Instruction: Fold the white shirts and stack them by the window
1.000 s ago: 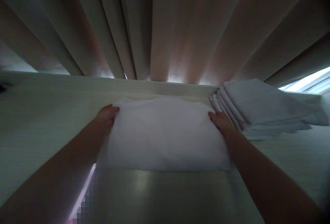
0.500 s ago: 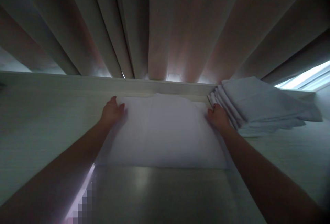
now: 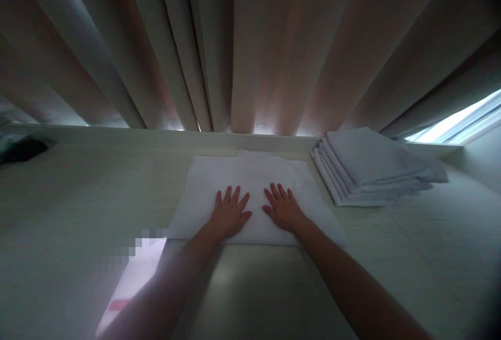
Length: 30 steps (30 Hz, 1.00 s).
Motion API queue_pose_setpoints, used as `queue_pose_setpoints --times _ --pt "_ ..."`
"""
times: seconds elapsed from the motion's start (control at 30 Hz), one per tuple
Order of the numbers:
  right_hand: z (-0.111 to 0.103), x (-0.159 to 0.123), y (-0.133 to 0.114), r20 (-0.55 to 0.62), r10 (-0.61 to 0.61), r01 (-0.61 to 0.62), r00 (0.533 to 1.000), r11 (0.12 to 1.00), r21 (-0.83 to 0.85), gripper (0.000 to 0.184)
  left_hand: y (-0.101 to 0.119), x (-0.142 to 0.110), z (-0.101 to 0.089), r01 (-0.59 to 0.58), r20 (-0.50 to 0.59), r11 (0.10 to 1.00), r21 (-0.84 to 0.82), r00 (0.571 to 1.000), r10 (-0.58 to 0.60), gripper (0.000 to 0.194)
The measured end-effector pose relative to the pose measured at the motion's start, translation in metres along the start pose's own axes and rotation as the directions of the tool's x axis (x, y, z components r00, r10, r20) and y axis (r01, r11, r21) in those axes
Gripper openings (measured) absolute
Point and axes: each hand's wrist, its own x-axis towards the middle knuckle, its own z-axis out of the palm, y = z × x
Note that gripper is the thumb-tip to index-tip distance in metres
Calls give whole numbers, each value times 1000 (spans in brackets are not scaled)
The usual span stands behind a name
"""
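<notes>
A white folded cloth [image 3: 203, 183] lies flat on a pale table [image 3: 70, 209], near its far edge. My left hand [image 3: 229, 214] rests palm down on the cloth's near half, fingers spread. Beside it my right hand [image 3: 282, 208] is also pressed flat on the cloth with its fingers apart. Neither hand holds anything. The two hands are close together at the cloth's middle.
A stack of several folded white cloths [image 3: 368, 170] sits to the right of the flat cloth. Long curtains [image 3: 250, 47] hang behind the table. A dark object [image 3: 19, 147] lies at the far left edge. Daylight shows at a window [image 3: 462, 123] on the right.
Both hands left the cloth's far corners and came to its middle, where they now lie flat. The view has pulled back slightly.
</notes>
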Motion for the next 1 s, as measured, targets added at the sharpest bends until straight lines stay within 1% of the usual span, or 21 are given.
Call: queue_pose_setpoints --times 0.13,0.27,0.37,0.47,0.57,0.67,0.77,0.87,0.93,1.0 --pt "10 1 3 -44 29 -29 999 1000 -2 61 -1 -2 7 9 -39 1000 18 999 -8 58" --pt "7 -1 2 -42 39 -40 998 999 -5 61 1 -3 4 19 -26 1000 17 999 -19 59" --pt "3 -13 -3 -26 51 -52 998 999 -9 61 8 -12 0 27 -9 1000 10 1000 -27 58" --pt "1 -37 -10 -29 57 -57 998 998 -16 61 20 -32 -4 18 -9 1000 4 1000 -18 58" --pt "-1 -68 -18 -27 61 -62 998 998 -18 61 36 -57 -8 7 -14 1000 -7 1000 -7 58" --pt "-4 -97 -25 -18 51 -52 999 999 -15 60 52 -83 -12 21 -9 1000 -16 1000 -22 57" --pt "-7 -117 -32 4 53 -53 999 999 -13 59 64 -106 -16 42 3 999 -17 999 -42 58" --pt "-10 -132 -46 16 55 -55 998 998 -14 59 76 -124 -21 72 2 997 -8 997 -72 58" --pt "-12 -142 -59 4 7 -7 1000 1000 -1 58 83 -134 -23 82 -3 997 3 997 -82 57" --pt "-12 -152 -74 -8 -68 68 998 997 29 58 92 -143 -25 62 -11 998 11 998 -62 55"
